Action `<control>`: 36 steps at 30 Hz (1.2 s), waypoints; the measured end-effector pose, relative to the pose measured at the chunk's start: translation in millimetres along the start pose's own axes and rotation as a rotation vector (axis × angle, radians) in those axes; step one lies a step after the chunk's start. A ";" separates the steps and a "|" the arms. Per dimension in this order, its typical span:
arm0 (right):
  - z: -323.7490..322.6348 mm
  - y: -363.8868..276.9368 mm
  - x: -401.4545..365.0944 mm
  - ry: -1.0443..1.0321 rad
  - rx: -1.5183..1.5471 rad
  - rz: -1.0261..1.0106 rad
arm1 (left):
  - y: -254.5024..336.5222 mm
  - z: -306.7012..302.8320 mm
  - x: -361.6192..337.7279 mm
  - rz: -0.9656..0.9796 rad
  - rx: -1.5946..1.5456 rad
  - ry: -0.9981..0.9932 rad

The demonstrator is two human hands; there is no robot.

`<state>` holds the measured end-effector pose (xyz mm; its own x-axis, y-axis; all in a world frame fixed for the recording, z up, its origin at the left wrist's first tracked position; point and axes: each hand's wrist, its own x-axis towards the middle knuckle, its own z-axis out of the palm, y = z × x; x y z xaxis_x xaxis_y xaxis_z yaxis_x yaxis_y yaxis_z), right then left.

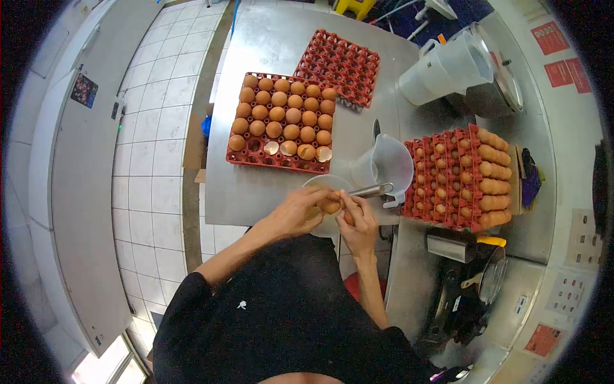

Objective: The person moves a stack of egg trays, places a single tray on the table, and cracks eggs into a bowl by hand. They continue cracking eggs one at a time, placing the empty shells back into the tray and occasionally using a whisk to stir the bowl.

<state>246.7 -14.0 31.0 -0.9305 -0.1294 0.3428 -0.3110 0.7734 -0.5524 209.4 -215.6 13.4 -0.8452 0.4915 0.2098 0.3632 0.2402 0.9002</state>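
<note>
My left hand (297, 210) has its fingers closed around a brown egg (330, 207). Meeting it from the other side, my right hand (358, 224) presses its fingertips against the egg. Both hands are over a translucent container (313, 187), mostly hidden beneath them. A metal utensil handle (372, 191) with a hole in its end sticks out over the container's right side; its working end is hidden. Just ahead, a red egg tray (238, 157) carries rows of whole brown eggs, with several broken eggshells (288, 148) in its near rows.
To the right of the container stands a clear plastic jug (391, 160). Stacked trays full of eggs (441, 179) are farther right. An empty red tray (339, 67) lies at the back, near a large translucent pitcher (441, 70). A pan (494, 275) sits at the lower right.
</note>
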 end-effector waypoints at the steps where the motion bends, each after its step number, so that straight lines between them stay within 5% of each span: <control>1: -2.0 -2.8 1.3 -0.002 0.009 -0.011 | 1.8 0.6 -1.0 -0.003 0.009 0.010; 4: -3.1 -9.5 7.6 -0.046 0.209 0.112 | 6.3 0.5 -2.1 -0.001 -0.041 0.045; 7: -3.6 -7.9 17.9 -0.332 0.673 0.541 | 5.0 -2.9 -8.4 -0.174 -0.189 0.065; 10: 9.7 -17.4 30.0 -0.379 0.778 0.424 | 1.7 -22.9 -13.4 -0.277 -0.272 0.112; 12: 13.0 -27.2 36.6 -0.460 0.840 0.535 | -3.3 -39.5 -12.1 -0.249 -0.253 0.169; 15: 48.2 -28.8 37.5 -0.249 0.789 0.349 | -29.8 -62.8 -2.2 -0.156 -0.105 0.414; 18: 37.8 -42.0 49.3 -0.385 0.953 0.558 | -45.1 -87.4 14.2 -0.205 0.127 0.561; 20: 32.4 -45.4 50.4 -0.403 0.956 0.568 | -47.2 -98.4 20.3 -0.263 0.705 0.403; 29: 12.1 -19.5 10.2 -0.313 1.419 0.755 | -111.4 -130.8 -18.4 -0.400 0.768 0.409; 36: 19.3 -10.2 18.6 -0.453 1.387 0.711 | -113.8 -156.8 -15.5 -0.453 0.505 0.436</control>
<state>228.8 -36.3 28.4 -0.8547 -0.3659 -0.3683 0.4907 -0.3376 -0.8033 119.8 -381.8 -32.4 -0.9919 -0.0900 0.0893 -0.0063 0.7383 0.6745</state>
